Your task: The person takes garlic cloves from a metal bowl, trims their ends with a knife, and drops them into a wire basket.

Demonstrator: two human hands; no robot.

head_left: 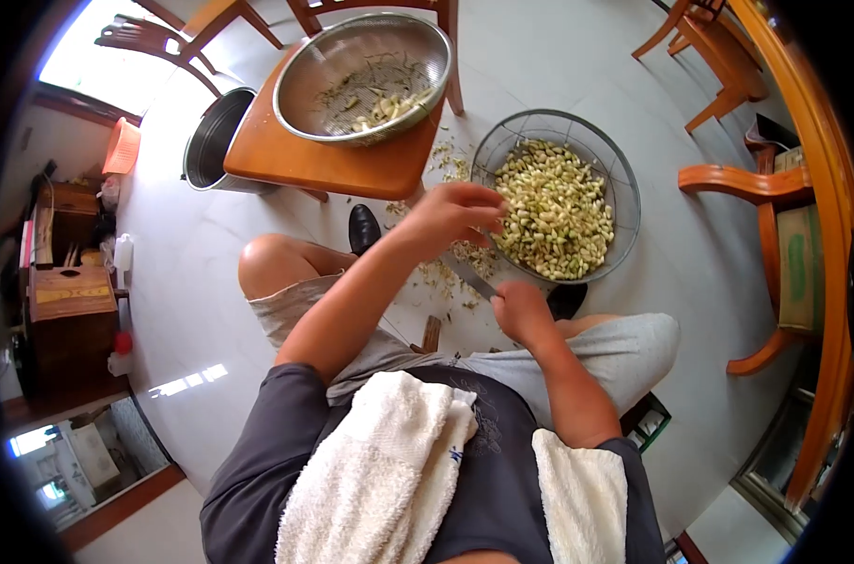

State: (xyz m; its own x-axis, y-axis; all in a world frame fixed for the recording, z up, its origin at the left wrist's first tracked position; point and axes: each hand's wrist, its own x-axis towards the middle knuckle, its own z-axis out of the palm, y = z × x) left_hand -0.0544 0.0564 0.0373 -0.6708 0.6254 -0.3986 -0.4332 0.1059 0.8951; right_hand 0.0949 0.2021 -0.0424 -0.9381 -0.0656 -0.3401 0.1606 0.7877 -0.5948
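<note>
The right grip [524, 315] is closed around the handle end of a knife [468, 275], fist in front of the lap, with the blade slanting up and away toward the other hand. The left grip [457, 214] is above and beyond the blade, palm turned down, its fingers bent and partly parted, reaching over the near left edge of a round wire basket [631, 202]. Whether those fingers pinch anything or touch the rim, I cannot tell from this angle.

The basket stands on the floor [201, 282], heaped with small pale cream and green pieces [554, 211], which lie mostly toward the middle and near side. Loose scraps [443, 279] are scattered on the floor beneath the hands and blade, and more lie between the basket and a wooden chair [305, 164].

On the chair seat sits a wide metal colander [300, 56], holding a small pile of pale bits [385, 111] near its front side and thin stringy trimmings [380, 70] behind them. A dark-lined metal bucket [216, 141] is on the floor just left of the chair. One dark shoe [363, 228] shows close to the chair's front; another [566, 301] is partly hidden under the basket's near edge. A white towel [380, 461] hangs over the person's chest.
</note>
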